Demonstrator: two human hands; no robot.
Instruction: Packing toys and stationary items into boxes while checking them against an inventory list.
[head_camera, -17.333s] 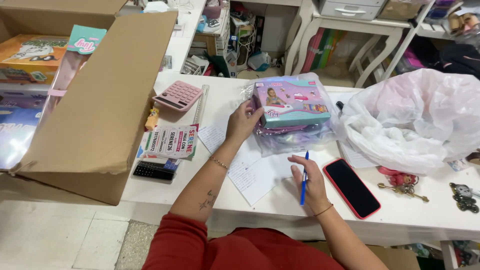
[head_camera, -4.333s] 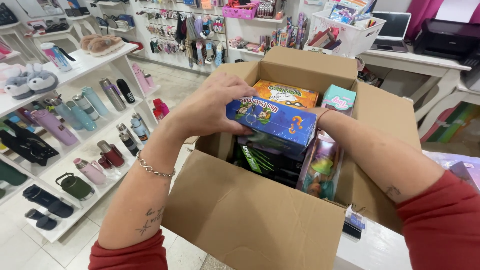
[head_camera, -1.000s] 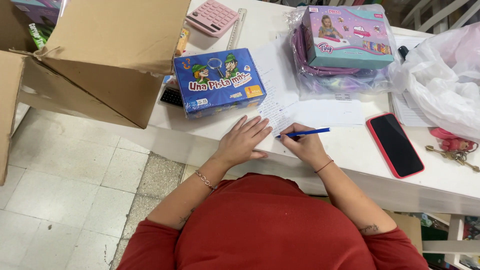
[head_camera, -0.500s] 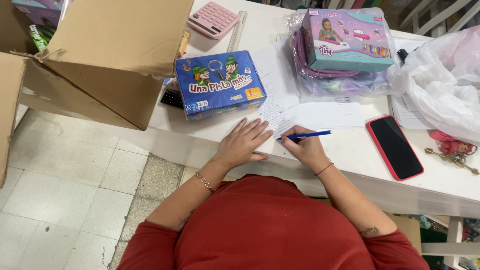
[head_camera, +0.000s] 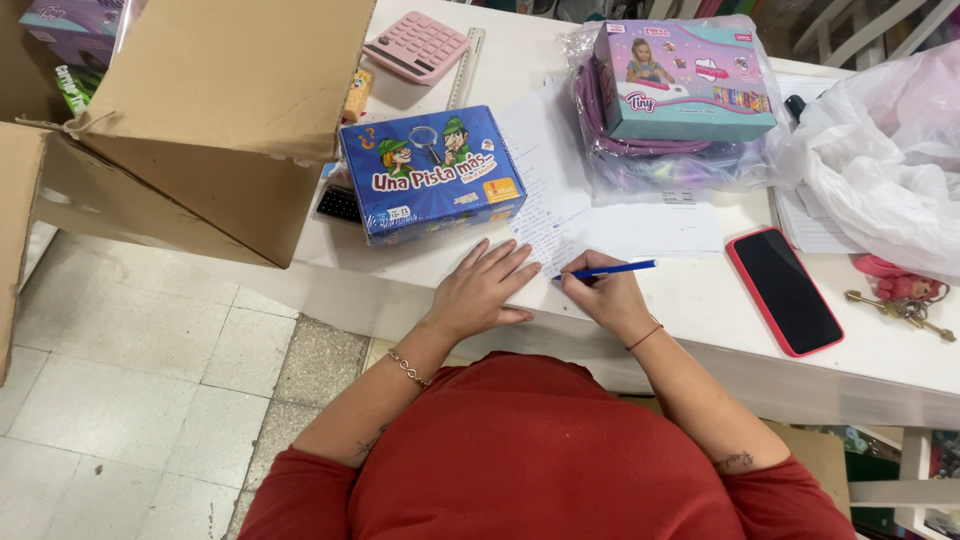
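Note:
My right hand (head_camera: 606, 297) grips a blue pen (head_camera: 618, 268) whose tip rests on a white sheet of paper (head_camera: 640, 226) on the white table (head_camera: 700, 300). My left hand (head_camera: 480, 290) lies flat, fingers spread, on the table's near edge by the paper's left side. Just beyond that hand lies a blue board-game box (head_camera: 432, 172). Further back right, a pastel toy box (head_camera: 682, 78) rests on a stack wrapped in clear plastic.
A large open cardboard box (head_camera: 190, 110) overhangs the table's left end. A pink calculator (head_camera: 416, 46) and a ruler (head_camera: 466, 66) lie at the back. A red-cased phone (head_camera: 786, 290), white plastic bag (head_camera: 890, 160) and keys (head_camera: 900, 300) are at the right. Tiled floor lies below left.
Between 4.3 s and 1 s ago the blue game box went from the cardboard box to the table. Over the last second both hands have stayed at the paper, pen shifting slightly.

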